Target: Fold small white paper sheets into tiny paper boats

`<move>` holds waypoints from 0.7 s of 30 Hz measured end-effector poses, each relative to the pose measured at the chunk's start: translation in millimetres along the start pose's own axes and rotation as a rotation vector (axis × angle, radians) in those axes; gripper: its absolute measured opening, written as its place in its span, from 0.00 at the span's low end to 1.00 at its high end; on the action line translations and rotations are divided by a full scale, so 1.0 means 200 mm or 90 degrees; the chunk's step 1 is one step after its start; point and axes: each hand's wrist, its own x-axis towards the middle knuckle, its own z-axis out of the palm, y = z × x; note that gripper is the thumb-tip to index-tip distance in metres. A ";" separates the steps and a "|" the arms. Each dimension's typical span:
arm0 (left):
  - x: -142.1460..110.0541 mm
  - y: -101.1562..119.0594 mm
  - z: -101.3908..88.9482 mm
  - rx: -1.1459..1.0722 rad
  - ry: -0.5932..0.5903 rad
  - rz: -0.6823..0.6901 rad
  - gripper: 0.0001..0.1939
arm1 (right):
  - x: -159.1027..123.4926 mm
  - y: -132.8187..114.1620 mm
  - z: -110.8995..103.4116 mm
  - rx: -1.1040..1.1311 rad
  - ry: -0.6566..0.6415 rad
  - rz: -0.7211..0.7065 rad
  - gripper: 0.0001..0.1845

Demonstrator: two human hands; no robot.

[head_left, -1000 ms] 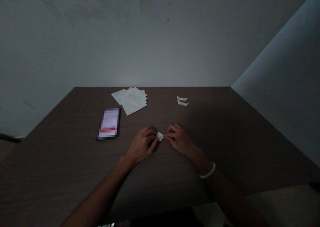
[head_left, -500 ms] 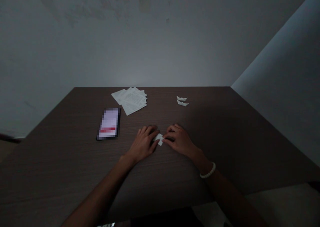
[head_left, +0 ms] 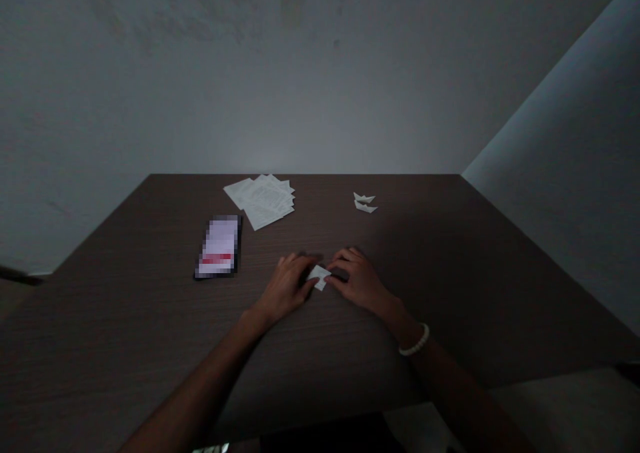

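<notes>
Between my two hands lies a small folded piece of white paper (head_left: 320, 277), low against the tabletop. My left hand (head_left: 287, 284) grips its left side, the thumb near the lower edge and the fingers bent over the upper left. At the right corner, my right hand (head_left: 357, 280) holds the paper with thumb and fingers curled; a pale beaded bracelet circles that wrist. Beyond the hands, two small folded paper boats (head_left: 365, 203) sit close together on the table.
The dark wooden table (head_left: 125, 320) reaches back to a grey wall. A fanned pile of printed paper sheets (head_left: 267, 200) lies at the back left. Nearer, left of my hands, is a phone (head_left: 219, 246) with a lit, blurred screen.
The small paper shows a flatter, more diamond-like outline between my fingers. My fingers have shifted slightly around its edges; the other things stay put.
</notes>
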 end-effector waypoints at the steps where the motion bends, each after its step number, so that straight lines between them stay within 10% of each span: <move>1: 0.00 -0.01 0.00 -0.004 0.002 0.001 0.13 | 0.00 0.00 0.00 0.002 0.003 0.001 0.07; 21: -0.01 0.00 0.02 0.058 0.054 0.135 0.11 | 0.00 0.04 0.02 -0.029 0.034 -0.019 0.03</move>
